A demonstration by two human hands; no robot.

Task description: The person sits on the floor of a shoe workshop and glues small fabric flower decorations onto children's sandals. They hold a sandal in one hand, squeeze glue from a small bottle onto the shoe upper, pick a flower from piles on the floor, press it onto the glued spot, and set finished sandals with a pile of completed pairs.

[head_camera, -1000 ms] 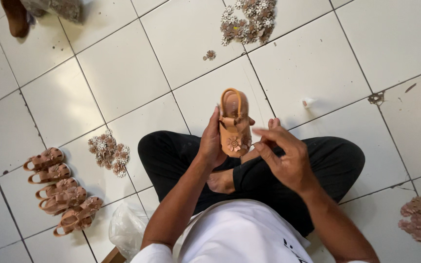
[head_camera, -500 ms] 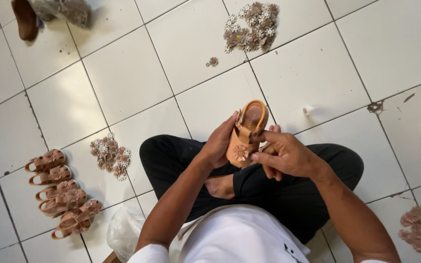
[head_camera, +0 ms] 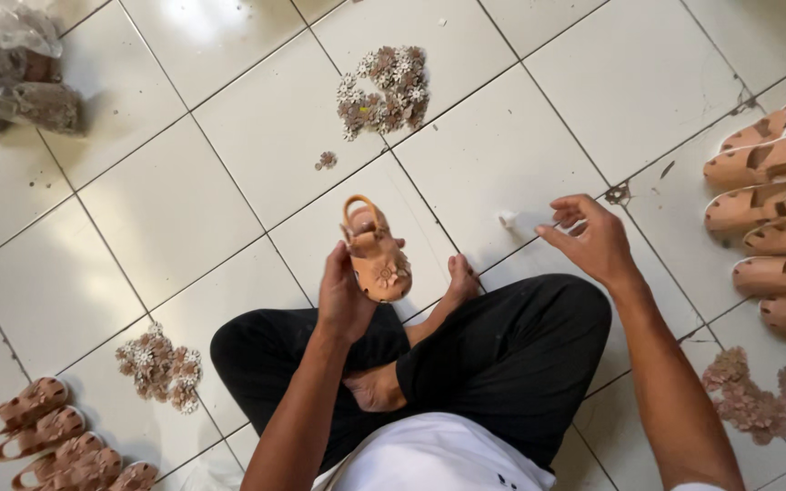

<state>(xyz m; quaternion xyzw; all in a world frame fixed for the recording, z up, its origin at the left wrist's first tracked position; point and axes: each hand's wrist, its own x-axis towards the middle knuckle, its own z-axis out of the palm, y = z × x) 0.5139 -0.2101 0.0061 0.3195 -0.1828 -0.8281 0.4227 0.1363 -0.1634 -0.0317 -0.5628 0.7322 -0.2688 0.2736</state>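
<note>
The left hand (head_camera: 343, 295) gripped a small tan sandal (head_camera: 377, 255) with a flower on its strap, at frame centre above the crossed legs. The right hand (head_camera: 593, 238) hovered, fingers loosely open and empty, near a small white object (head_camera: 507, 219) on the tiled floor (head_camera: 166, 209). This looked like the decorating step; next, seemingly, came picking up that object, calling for a precise pinch. Flower trims (head_camera: 384, 89) lay upper centre; plain sandals (head_camera: 780, 227) were stacked at the right edge.

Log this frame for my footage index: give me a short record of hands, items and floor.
left hand: holds a small tan sandal with a flower on its front
right hand: empty, fingers spread, reaching toward a small white object
posture: seated cross-legged on white floor tiles
flower piles: top, left, right
sandal groups: right edge, lower left
</note>
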